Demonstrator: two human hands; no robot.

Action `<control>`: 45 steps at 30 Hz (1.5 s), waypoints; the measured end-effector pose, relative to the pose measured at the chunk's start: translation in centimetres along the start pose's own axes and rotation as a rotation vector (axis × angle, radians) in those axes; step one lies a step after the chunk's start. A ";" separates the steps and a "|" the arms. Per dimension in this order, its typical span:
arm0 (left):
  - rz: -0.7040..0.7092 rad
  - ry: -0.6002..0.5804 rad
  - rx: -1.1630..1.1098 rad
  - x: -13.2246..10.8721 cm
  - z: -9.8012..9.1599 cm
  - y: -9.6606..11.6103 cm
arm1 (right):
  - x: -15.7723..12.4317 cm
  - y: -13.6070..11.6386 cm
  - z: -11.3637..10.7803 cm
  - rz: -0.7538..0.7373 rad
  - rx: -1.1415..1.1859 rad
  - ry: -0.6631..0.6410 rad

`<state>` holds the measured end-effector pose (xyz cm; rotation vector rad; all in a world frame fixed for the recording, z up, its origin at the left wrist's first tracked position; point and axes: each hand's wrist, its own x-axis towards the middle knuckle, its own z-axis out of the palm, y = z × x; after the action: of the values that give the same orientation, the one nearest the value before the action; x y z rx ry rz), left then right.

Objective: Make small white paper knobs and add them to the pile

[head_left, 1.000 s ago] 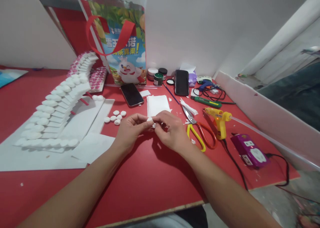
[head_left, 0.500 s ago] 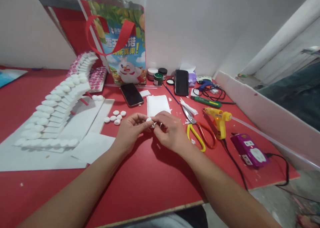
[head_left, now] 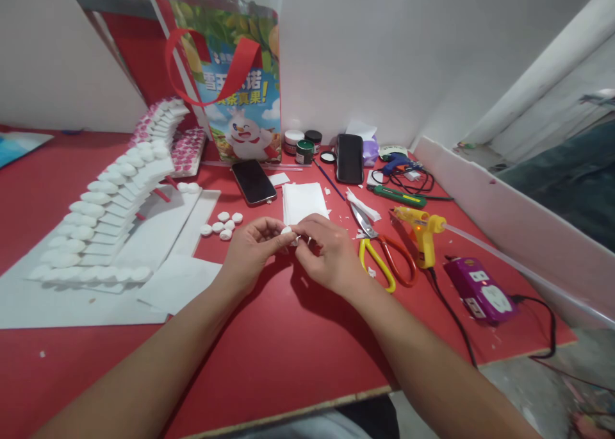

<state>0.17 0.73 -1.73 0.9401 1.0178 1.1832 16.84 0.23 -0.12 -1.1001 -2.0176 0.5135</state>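
Note:
Between the fingertips of my left hand [head_left: 257, 250] and my right hand [head_left: 324, 250] is a small white paper-wrapped disc [head_left: 287, 230], mostly covered by the fingers. Both hands are closed in a pinch on it, just in front of a stack of white paper sheets [head_left: 307, 200]. Left of my left hand lies a cluster of several finished-looking white discs [head_left: 220, 226]. Farther left stands a curved white stepped model [head_left: 103, 234], its steps edged with rows of similar white discs. Scissors [head_left: 379, 243] with one yellow and one red handle lie to the right of my right hand.
On the right are a yellow glue gun [head_left: 423, 231], a purple power socket [head_left: 483, 289] and a green cutter [head_left: 398, 196]. Behind stand paint jars [head_left: 304, 151], a phone [head_left: 253, 182], a black case [head_left: 350, 159] and a printed bag [head_left: 245, 93]. Paper scraps dot the red table [head_left: 288, 356].

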 end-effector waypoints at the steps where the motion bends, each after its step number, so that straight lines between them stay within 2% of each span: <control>1: 0.001 0.000 0.002 0.0 0.0 0.0 | 0.0 0.0 0.0 -0.006 0.002 0.002; 9: -0.004 0.005 0.005 0.0 -0.1 0.0 | -0.1 0.3 0.3 -0.050 0.010 0.044; 45: -0.011 0.006 -0.017 0.1 -0.1 -0.2 | -0.1 0.3 0.4 -0.064 -0.015 0.053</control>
<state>0.09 0.80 -1.94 0.9171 1.0151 1.1851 16.76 0.31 -0.65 -1.0435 -2.0068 0.4332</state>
